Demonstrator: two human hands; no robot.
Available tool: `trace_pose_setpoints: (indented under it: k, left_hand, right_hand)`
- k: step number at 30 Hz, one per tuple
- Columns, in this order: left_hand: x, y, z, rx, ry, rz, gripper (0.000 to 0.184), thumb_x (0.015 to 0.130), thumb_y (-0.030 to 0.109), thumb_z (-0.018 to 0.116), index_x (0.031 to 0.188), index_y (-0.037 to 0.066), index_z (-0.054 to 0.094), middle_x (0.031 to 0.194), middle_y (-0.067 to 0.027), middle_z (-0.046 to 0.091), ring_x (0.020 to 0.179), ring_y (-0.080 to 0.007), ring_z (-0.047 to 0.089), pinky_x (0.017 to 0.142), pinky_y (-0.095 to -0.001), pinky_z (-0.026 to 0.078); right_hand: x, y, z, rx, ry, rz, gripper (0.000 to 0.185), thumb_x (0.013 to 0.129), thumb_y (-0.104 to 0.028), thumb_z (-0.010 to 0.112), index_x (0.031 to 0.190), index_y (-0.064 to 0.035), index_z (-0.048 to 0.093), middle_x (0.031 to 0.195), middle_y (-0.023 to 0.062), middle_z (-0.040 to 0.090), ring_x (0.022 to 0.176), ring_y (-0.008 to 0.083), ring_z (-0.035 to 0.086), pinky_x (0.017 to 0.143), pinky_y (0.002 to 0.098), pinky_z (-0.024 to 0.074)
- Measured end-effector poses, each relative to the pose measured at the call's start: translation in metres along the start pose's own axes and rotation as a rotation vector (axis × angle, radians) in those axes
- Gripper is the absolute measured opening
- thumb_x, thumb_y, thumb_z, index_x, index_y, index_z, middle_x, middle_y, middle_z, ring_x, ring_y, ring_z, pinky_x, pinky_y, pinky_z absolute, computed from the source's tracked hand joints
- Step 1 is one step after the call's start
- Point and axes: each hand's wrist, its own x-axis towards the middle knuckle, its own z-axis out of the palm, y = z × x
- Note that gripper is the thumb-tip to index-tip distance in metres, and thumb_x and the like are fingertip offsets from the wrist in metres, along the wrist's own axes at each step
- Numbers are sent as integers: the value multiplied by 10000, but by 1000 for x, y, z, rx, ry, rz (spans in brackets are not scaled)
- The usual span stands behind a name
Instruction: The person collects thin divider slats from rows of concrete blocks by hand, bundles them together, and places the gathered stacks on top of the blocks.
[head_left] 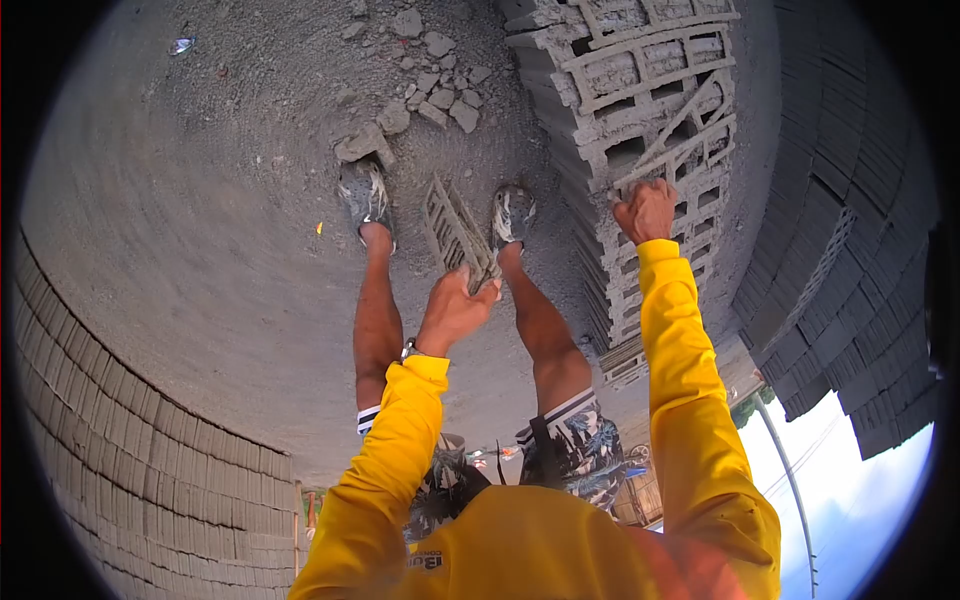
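Your left hand [455, 312]: pinching block [468, 232] end. Your right hand [648, 208]: at stack [622, 235], grip unclear. Risk: lopsided hold, dropped block.

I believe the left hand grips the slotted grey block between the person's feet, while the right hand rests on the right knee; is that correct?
Not quite: the head view shows the right hand at the stack of blocks, not on the knee. The left hand does grip the slotted grey block between the feet.
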Motion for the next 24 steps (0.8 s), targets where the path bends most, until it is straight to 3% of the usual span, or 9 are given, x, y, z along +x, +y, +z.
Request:
trace_pose_setpoints:
  k: [4,8,10,12,13,15,18,21,24]
  left_hand:
    - [-6,11,-8,-136,-23,-77,326,906,238,655,1007,-72,649,864,-169,730,854,-280,676,821,-357,501]
    - [0,7,-3,-44,-10,-21,321,905,228,655,1013,-74,645,891,-172,728,849,-281,679,810,-361,504]
    - [-1,0,-1,-24,-14,-26,343,899,244,660,1035,-70,645,944,-208,714,895,-326,674,822,-385,509]
    - [0,1,-4,-71,-34,-58,390,887,283,667,1072,-60,647,1036,-277,686,998,-419,664,852,-432,516]
    - [2,2,-7,-74,-28,-52,395,888,283,666,1084,-60,646,1040,-280,685,1005,-423,661,858,-432,516]
    - [-1,4,-11,-86,-27,-53,406,889,281,663,1108,-60,645,1048,-285,683,1018,-431,655,869,-430,516]
    - [0,4,-13,-133,3,-43,288,919,194,642,1040,-68,640,878,-173,724,868,-284,707,813,-364,512]
    - [1,6,-20,-107,28,-5,381,889,268,652,1080,-61,648,1023,-293,680,993,-446,653,855,-447,519]
    - [1,7,-23,-64,-21,-64,370,888,267,646,1064,-58,649,1015,-299,677,986,-446,653,846,-451,519]
  right_hand:
    - [2,0,-20,389,208,140,344,739,-248,785,651,25,596,664,164,616,772,367,601,842,474,433]
    - [79,-68,-53,652,174,374,400,745,-281,808,648,33,581,845,193,632,808,398,593,806,501,443]
    - [110,-79,-21,510,357,323,388,749,-303,813,709,30,617,977,212,639,866,429,602,831,508,435]
    - [123,-92,-7,466,418,336,392,754,-311,813,766,39,639,1003,223,639,882,444,607,856,509,431]
    - [130,-95,-2,441,447,336,397,756,-315,813,795,44,650,1016,229,639,891,451,610,868,509,428]
    - [135,-93,-4,450,373,330,456,755,-346,815,870,69,667,1013,275,651,903,465,610,907,505,428]
    - [142,-85,-16,495,265,352,510,752,-368,812,904,99,673,1054,310,663,956,457,636,933,494,448]
    - [158,-74,-21,615,331,300,556,750,-376,801,949,127,672,1111,330,662,1021,430,658,961,470,465]
    - [180,-85,-74,719,257,373,560,743,-371,780,995,118,676,1128,312,669,1055,417,663,976,459,472]
